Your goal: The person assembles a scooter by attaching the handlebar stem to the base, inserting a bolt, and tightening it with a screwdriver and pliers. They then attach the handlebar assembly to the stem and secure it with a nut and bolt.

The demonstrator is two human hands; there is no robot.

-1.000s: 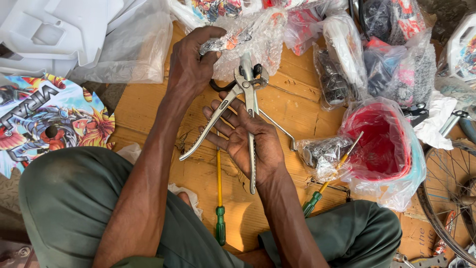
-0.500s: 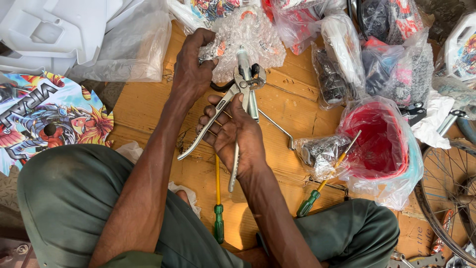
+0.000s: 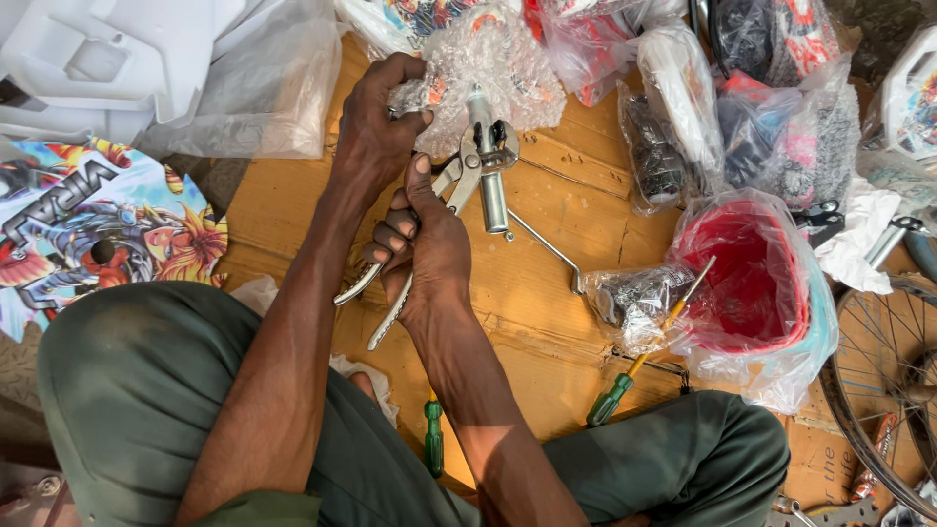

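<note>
- A sheet of cardboard (image 3: 547, 293) is spread on the ground between the seated person's knees, with plastic bags of parts piled around it; it carries all the work.
- A bike wheel (image 3: 878, 390) lies at the right edge, well apart from the hands.
- A red bucket (image 3: 747, 268) wrapped in a clear bag rests right of centre, a screwdriver (image 3: 649, 346) leaning against it.
- A bubble-wrapped part (image 3: 478, 59) is held at the top of the cardboard by the left hand (image 3: 376, 122), whose fingers are closed round the wrap.
- A metal stem (image 3: 488, 166) juts down out of the wrap.
- Pliers (image 3: 429, 220) are gripped by the right hand (image 3: 425, 234), fingers wrapped round both handles, the jaws closed about a fitting on the stem.
- The step in hand is judged to be the turning of that fitting; a firm squeeze on the handles and a steady counter-hold on the wrapped part would be called for next.
</note>
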